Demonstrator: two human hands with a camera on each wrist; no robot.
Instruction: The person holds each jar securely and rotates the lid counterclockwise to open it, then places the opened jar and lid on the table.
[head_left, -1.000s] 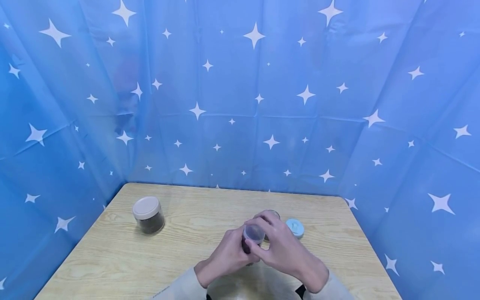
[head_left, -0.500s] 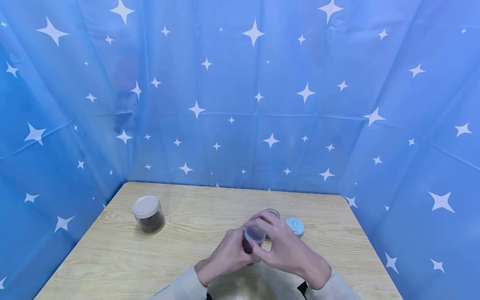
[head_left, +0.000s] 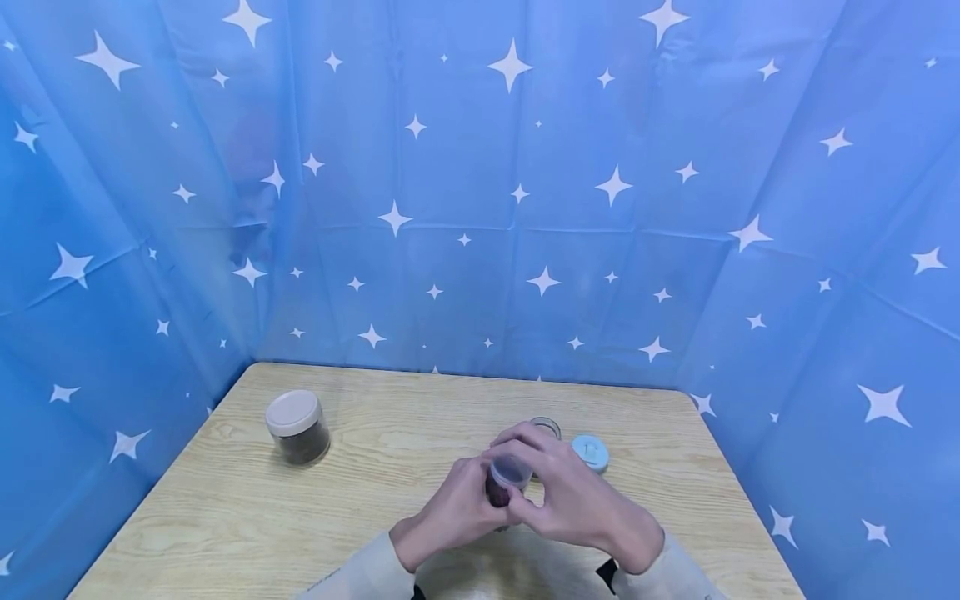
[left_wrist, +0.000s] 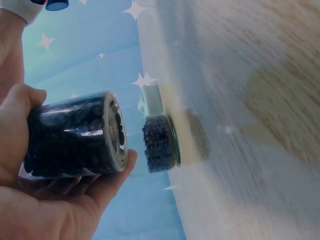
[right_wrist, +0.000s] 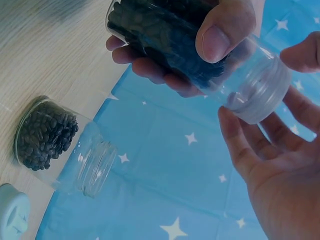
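In the head view my left hand (head_left: 465, 504) grips the body of a clear jar (head_left: 498, 493) above the table. Dark beans fill the lower part of this jar, seen also in the left wrist view (left_wrist: 75, 137). Its translucent lid (right_wrist: 265, 95) sits at the mouth end. My right hand (head_left: 566, 496) curls its fingers and thumb round that lid. In the right wrist view, the left thumb (right_wrist: 220, 40) presses on the jar's side. A second, uncapped glass jar (right_wrist: 65, 142), partly filled with dark beans, stands on the table beyond the hands.
A light blue lid (head_left: 591, 453) lies on the wooden table (head_left: 375, 467) to the right of the uncapped jar. Toward the table's left stands a wider jar (head_left: 298, 429) with a pale lid and dark contents. A blue star-patterned curtain (head_left: 450, 183) surrounds the table's back and sides.
The right thumb has shifted slightly round the lid's edge, and the right hand has turned a little. The left hand keeps its grip on the jar. Nothing else has moved noticeably.
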